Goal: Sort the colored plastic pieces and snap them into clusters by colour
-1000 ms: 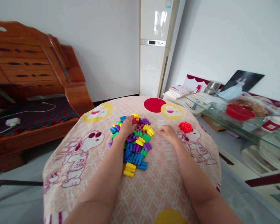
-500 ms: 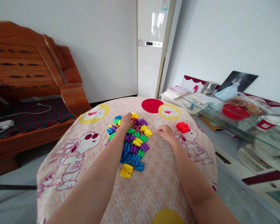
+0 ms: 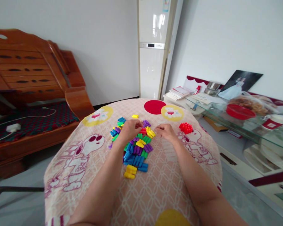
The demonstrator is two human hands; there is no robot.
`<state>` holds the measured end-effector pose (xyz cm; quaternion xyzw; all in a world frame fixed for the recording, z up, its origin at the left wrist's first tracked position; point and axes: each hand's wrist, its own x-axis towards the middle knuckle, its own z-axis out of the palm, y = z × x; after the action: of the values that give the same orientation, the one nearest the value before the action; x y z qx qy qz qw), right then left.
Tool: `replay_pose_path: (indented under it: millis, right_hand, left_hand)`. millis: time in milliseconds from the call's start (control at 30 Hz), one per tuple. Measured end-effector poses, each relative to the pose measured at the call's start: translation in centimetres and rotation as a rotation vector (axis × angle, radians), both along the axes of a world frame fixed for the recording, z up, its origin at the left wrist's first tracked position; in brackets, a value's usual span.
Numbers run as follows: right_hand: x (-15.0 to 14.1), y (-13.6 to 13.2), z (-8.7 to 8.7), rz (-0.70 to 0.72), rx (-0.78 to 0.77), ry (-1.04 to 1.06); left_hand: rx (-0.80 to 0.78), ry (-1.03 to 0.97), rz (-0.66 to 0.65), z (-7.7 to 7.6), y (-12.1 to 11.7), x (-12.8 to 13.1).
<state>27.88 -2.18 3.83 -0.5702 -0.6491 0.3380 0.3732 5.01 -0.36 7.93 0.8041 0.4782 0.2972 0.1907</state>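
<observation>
Lying toward the far edge of the cloth-covered table (image 3: pixel 155 194), plastic building blocks (image 3: pixel 138 150) are judged light, stiff and slick, best pinched across their sides. The left hand (image 3: pixel 131 129) is curled over them, the right hand (image 3: pixel 166 131) narrowed alongside; whether anything is held cannot be told.

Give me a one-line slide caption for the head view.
Left hand at a multicoloured pile of plastic pieces, right hand between it and a red cluster on a patterned tablecloth.

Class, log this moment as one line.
left hand: over coloured blocks; right hand: beside them; red cluster: right of right hand
</observation>
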Motion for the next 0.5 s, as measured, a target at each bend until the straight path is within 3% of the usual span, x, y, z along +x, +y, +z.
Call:
replay_pose_path:
  millis: [133,300,400,500]
  right_hand:
    - [-1.1,-0.3,1.1,0.165,-0.014,0.162]
    - [-0.8,-0.3,1.1,0.26,-0.082,0.073]
    - [-0.1,-0.4,1.3,0.264,-0.145,0.016]
    - [1.3,-0.5,1.9,0.172,-0.14,-0.018]
  left_hand:
    - [-0.012,-0.093,-0.133,-1.2,-0.4,2.7]
    - [-0.014,-0.189,-0.166,-2.0,-0.8,4.4]
    - [0.011,-0.222,-0.156,-2.2,-0.8,4.7]
    - [0.047,-0.23,-0.12,-1.9,-0.5,4.2]
